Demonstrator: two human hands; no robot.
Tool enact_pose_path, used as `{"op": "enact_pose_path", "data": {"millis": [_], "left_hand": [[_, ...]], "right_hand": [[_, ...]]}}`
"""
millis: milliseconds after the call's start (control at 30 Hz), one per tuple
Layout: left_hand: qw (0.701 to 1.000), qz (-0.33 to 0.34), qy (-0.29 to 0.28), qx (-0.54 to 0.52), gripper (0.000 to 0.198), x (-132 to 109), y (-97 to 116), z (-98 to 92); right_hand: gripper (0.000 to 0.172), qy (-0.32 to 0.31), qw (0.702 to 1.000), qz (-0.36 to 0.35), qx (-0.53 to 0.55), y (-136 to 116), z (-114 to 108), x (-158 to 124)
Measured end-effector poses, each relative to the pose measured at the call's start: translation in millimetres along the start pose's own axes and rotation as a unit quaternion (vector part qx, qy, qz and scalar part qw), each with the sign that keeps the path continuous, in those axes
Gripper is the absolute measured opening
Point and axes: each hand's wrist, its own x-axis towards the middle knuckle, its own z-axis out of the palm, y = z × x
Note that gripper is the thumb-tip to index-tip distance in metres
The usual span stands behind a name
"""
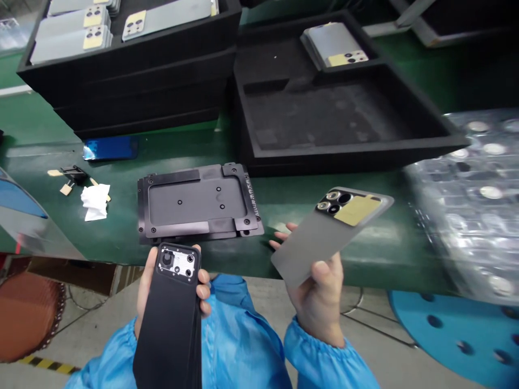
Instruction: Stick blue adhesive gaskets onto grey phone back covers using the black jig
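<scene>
My left hand [203, 292] is closed around a stack of black phone housings [168, 324], held upright near my body. The top housing has a silver camera plate at its upper end. In my right hand [322, 294] is a grey phone back cover [312, 240], tilted, with camera lenses and a yellow film at its upper end. The thumb lies on the cover's near side, with fingertips showing beyond its left edge. Between the hands, farther off on the green bench, lies a dark metal fixture [198, 200] with a shallow recess.
Black foam trays [154, 70] at the back left hold several grey covers. Another black tray [352, 156], behind the fixture, has grey covers [336, 43] at its far end. Clear blister trays [470, 216] lie right. A blue strip [110, 148] and crumpled white tissue [95, 201] lie left.
</scene>
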Motion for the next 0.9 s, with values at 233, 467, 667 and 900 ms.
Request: {"op": "enact_pose_path", "data": {"millis": [233,467,667,900], "left_hand": [[1.0,-0.014,0.001,-0.014,0.052,1.1,0.3,3.6],[0.998,-0.055,0.01,-0.027,0.043,-1.7,3.4,12.5],[0.996,-0.067,0.008,-0.052,0.042,-1.5,3.2,16.9],[0.99,-0.099,0.073,-0.074,0.044,2.8,1.6,12.1]], "right_hand": [[0.062,-0.006,1.0,-0.005,-0.009,2.1,0.5,-0.2],[0.061,-0.007,1.0,-0.003,-0.005,0.6,1.2,-0.2],[0.06,-0.009,1.0,0.005,0.002,-0.6,1.1,-0.6],[0.059,-0.02,1.0,0.003,-0.004,-0.8,-1.2,0.1]]}}
